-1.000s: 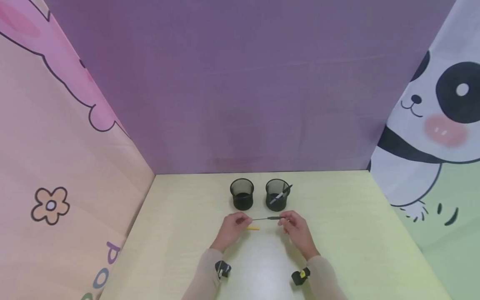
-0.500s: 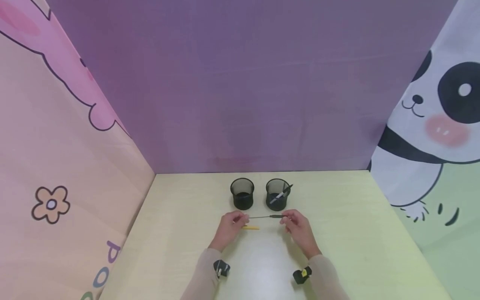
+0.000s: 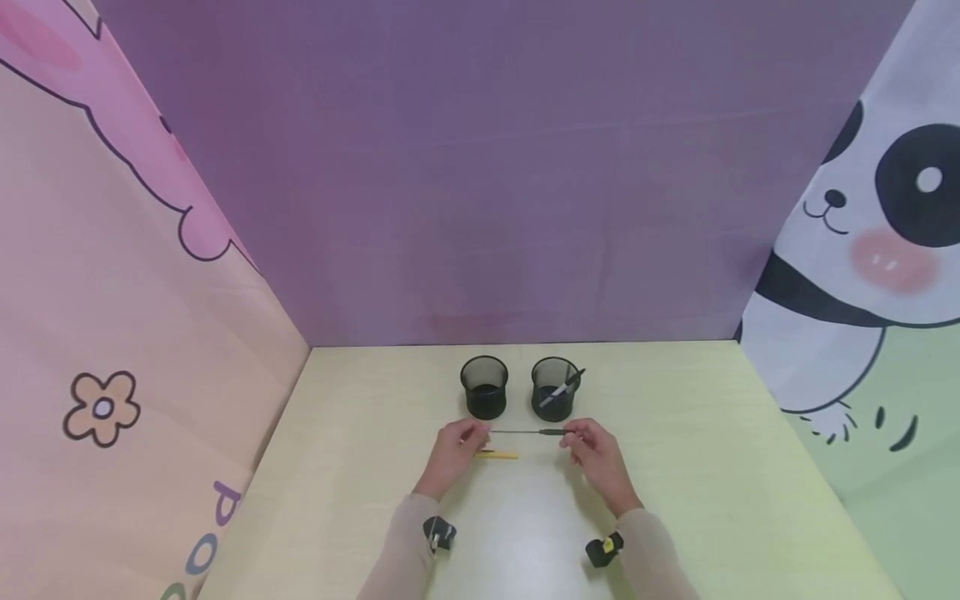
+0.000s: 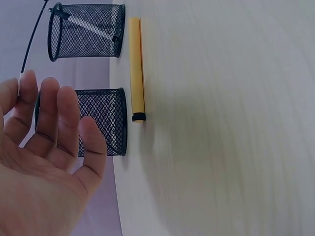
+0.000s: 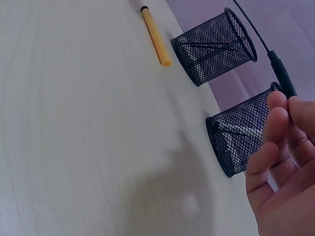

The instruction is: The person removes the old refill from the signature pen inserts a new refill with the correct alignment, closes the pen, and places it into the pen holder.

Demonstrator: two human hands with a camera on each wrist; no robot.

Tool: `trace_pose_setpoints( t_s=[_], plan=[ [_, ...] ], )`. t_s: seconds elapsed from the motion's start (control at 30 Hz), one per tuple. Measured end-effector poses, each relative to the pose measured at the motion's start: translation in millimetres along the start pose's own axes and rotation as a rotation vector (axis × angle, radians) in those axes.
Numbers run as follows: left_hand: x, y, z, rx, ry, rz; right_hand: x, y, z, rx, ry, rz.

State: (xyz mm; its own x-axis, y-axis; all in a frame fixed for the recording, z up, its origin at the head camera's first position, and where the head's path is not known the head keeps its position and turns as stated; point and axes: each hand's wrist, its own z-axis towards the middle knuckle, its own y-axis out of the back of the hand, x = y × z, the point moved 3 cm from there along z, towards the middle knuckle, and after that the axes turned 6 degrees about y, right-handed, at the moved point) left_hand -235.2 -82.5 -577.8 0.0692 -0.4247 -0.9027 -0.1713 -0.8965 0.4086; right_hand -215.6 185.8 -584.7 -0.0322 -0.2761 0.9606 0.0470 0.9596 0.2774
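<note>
The left hand (image 3: pixel 451 452) and right hand (image 3: pixel 597 457) pinch the thin black stick (image 5: pixel 281 70) near its ends, and a gentle, level hold seems best.

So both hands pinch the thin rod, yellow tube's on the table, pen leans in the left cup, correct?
Wrong cup: the head view shows the pen leaning in the right cup. Rest holds: left hand and right hand pinch the thin rod, yellow tube is on the table.

On the pink left wall (image 3: pixel 172 333) stand a purple "P" (image 3: pixel 227 491) and a blue "o" (image 3: pixel 191 561). A green letter (image 3: pixel 174 588) below is cut off by the edge.
</note>
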Motion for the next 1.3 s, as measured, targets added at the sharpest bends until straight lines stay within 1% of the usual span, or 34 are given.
trace_pose_setpoints(
  t_s=[0.23,0.47,0.6,0.67,1.0,1.3],
  plan=[
    [2.6,1.8,0.9,-0.015,0.01,-0.01,-1,1,-0.3,-0.006,0.0,0.007],
    [2.8,4.6,0.4,-0.014,0.017,-0.055,-2,1,-0.4,-0.008,-0.002,0.009],
    [3.8,5.1,1.1,-0.016,0.023,-0.063,-2,1,-1.4,-0.01,0.002,0.016],
    [4.2,5.4,1.4,-0.02,0.024,-0.053,-2,1,-1.7,-0.011,0.005,0.019],
    [6.6,8.2,2.0,-0.042,-0.013,0.031,-2,1,-2.1,-0.01,0.001,0.036],
    [11.6,7.8,7.4,-0.108,-0.01,0.062,-2,1,-1.7,-0.015,0.005,0.04]
  ],
)
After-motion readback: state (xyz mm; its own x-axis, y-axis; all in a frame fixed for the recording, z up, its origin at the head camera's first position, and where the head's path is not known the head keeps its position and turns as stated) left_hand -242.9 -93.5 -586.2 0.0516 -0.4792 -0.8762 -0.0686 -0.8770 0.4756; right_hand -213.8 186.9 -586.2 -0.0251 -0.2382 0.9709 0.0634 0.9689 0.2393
